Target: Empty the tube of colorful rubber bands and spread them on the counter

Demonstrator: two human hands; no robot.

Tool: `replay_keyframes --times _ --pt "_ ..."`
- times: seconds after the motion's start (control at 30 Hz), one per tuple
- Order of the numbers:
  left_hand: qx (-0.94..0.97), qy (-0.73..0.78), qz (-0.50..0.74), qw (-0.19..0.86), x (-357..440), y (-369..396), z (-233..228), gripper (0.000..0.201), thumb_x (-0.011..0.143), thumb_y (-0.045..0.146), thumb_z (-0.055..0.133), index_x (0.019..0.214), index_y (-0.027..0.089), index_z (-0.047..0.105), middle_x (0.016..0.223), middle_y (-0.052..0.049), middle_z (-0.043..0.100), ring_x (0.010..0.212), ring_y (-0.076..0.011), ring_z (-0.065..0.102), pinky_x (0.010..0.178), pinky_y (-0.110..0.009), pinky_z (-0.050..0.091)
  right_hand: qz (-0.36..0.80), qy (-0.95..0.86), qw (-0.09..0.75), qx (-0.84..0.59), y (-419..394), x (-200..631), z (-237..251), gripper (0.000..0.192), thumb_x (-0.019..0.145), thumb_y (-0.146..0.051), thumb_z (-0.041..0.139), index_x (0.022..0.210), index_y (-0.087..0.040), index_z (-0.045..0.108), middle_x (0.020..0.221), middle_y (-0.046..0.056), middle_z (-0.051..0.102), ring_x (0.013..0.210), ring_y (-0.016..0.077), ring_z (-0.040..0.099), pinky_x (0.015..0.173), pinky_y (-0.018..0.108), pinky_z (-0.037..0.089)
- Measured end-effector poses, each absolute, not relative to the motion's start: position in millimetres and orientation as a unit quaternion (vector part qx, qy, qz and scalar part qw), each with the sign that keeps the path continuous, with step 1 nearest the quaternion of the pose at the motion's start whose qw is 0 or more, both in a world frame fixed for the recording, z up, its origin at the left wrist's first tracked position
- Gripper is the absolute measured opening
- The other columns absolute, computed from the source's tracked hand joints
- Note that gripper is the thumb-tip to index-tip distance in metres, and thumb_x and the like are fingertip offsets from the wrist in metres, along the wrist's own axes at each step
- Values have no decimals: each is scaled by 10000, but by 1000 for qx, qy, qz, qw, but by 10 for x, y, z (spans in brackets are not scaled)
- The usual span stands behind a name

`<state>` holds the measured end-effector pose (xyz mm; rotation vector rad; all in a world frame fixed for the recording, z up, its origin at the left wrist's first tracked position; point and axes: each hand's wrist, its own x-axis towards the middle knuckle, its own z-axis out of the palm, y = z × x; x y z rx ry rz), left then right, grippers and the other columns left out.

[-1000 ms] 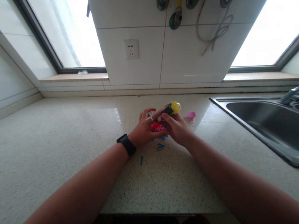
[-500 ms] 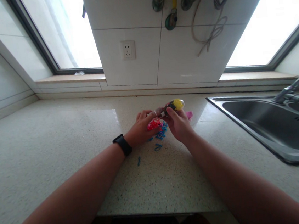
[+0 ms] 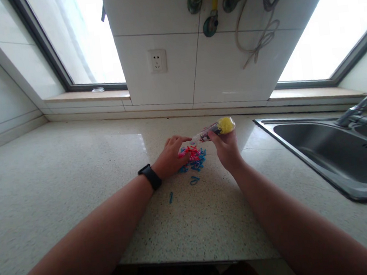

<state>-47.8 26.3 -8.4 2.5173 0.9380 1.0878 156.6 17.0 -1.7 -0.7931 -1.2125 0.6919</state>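
Observation:
My right hand point(image 3: 229, 148) is closed around a clear plastic bottle point(image 3: 214, 130), tilted with its narrow end down to the left. Yellow pieces fill its wide end; dark and reddish ones lie further along. Below that narrow end, a pile of small elastic bands point(image 3: 196, 160) in red, pink and blue lies on the counter. My left hand point(image 3: 171, 156), with a black watch on the wrist, is at the pile's left side. Its fingers are apart, the index finger stretched toward the bottle and the thumb at the bands. It holds nothing that I can see.
Two loose blue bands, one point(image 3: 194, 180) close to the pile and another point(image 3: 170, 197) nearer the front, lie on the speckled counter point(image 3: 85, 174). A steel sink point(image 3: 322, 149) with a faucet point(image 3: 360, 108) is on the right. Behind is a tiled wall with a socket point(image 3: 157, 61).
The bottle has moved right and slightly up in my right hand, away from my left hand. More of the bottle and the pile shows. The pink thing beside my right hand is out of sight.

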Motion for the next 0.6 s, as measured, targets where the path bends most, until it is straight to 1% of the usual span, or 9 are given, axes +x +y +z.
replay_keyframes --times 0.1,0.17,0.3,0.37,0.43,0.53,0.6 --pt "856 343 374 101 -472 299 -119 371 863 219 573 1229 162 548 1173 -95 560 1098 -209 487 978 -388 413 210 -616 671 -355 78 1564 15 433 769 -290 718 1087 -238 430 1062 60 607 949 182 607 920 384 507" --pt "853 350 377 92 -471 312 -127 362 852 200 575 1210 154 554 1148 -91 569 1077 -204 494 973 -384 413 173 -627 666 -364 42 1558 7 447 771 -255 710 1113 -243 423 1075 66 605 947 187 606 919 392 502" --pt "855 345 377 92 -473 314 -120 365 856 237 591 1210 153 553 1140 -87 577 1074 -204 497 974 -381 409 188 -653 612 -405 58 1542 -79 473 726 -240 743 1113 -224 471 1002 63 616 848 185 606 815 374 520" --pt "856 343 375 93 -473 312 -118 369 857 244 593 1212 151 551 1142 -87 579 1072 -204 499 976 -382 408 201 -649 610 -409 72 1530 -108 479 722 -250 748 1119 -219 481 995 64 619 832 183 606 789 367 521" --pt "857 341 374 93 -472 311 -120 373 859 254 592 1214 149 549 1144 -88 581 1070 -205 501 982 -383 404 194 -649 613 -407 72 1519 -109 466 731 -264 745 1113 -220 483 1001 64 620 840 183 606 796 368 520" --pt "858 341 372 94 -473 308 -127 374 857 249 586 1214 144 547 1152 -81 582 1079 -202 498 994 -377 398 174 -638 636 -398 62 1516 -89 469 750 -270 730 1134 -231 463 1037 67 619 886 189 607 848 385 514" --pt "859 344 369 95 -474 308 -133 385 856 249 586 1225 145 543 1159 -77 581 1088 -202 495 998 -373 399 174 -630 636 -411 67 1523 -88 467 749 -273 729 1132 -229 465 1024 67 622 871 191 609 833 393 519"
